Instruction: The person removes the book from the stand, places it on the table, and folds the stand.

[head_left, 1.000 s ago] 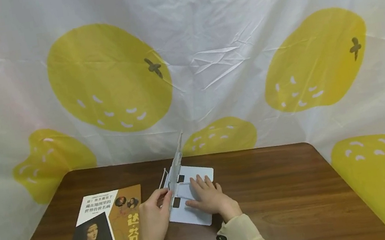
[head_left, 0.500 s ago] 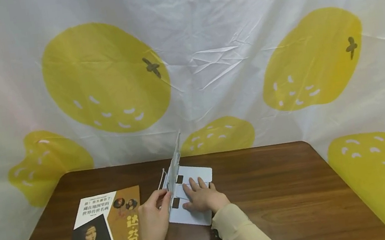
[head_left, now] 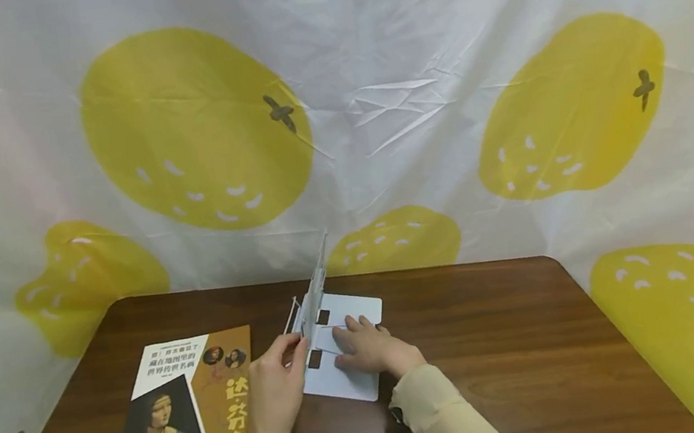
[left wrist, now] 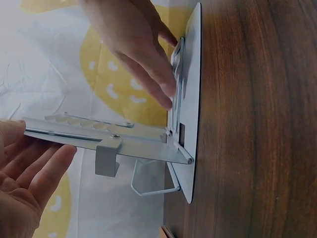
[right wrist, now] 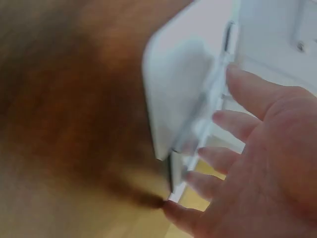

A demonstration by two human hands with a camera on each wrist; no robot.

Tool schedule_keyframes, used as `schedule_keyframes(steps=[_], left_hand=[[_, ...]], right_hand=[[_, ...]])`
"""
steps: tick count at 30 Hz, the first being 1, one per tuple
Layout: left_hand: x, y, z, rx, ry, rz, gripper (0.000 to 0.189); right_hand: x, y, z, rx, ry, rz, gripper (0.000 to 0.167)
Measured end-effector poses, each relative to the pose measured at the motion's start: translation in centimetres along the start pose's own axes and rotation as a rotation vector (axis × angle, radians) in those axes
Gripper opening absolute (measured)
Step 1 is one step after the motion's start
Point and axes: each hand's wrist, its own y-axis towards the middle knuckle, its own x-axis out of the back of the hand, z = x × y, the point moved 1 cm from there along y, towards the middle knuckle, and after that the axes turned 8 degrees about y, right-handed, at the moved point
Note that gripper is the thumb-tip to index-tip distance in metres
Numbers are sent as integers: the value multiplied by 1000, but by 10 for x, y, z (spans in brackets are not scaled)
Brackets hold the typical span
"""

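Observation:
A white metal book stand stands on the table, its base plate (head_left: 345, 386) flat and its back panel (head_left: 316, 302) raised steeply. My left hand (head_left: 275, 392) pinches the panel's edge; in the left wrist view its thumb and fingers hold the panel (left wrist: 148, 148) at the end away from the base. Fairly straight fingers of my right hand (head_left: 373, 347) rest over the base plate, right at a thin wire support (left wrist: 179, 89) lying along it. A small bent clip (left wrist: 106, 161) sticks out from the panel, and a wire loop (left wrist: 148, 192) juts from the stand's other side.
Left of the stand lies a book (head_left: 226, 395) with a painted portrait on its cover, partly behind my left forearm. The brown wooden table (head_left: 530, 361) stretches to the right. A white curtain (head_left: 392, 157) with yellow fruit prints hangs behind its far edge.
My right hand has moved slightly left over the base plate, and its fingers reach nearer to the panel. The left hand keeps its pinch on the steep panel.

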Motion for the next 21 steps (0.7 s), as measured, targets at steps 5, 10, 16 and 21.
schedule_keyframes(steps=[5, 10, 16, 21], left_hand=[[-4, -3, 0, -9, 10, 6, 12], [-7, -4, 1, -14, 4, 1, 12], [-8, -3, 0, -20, 13, -2, 9], [-8, -1, -2, -29, 7, 11, 10]], right_hand=[[8, -12, -5, 54, 154, -48, 58], [14, -23, -8, 49, 215, -115, 58], [21, -33, -9, 30, 274, -171, 56], [31, -39, -6, 42, 366, -262, 56]])
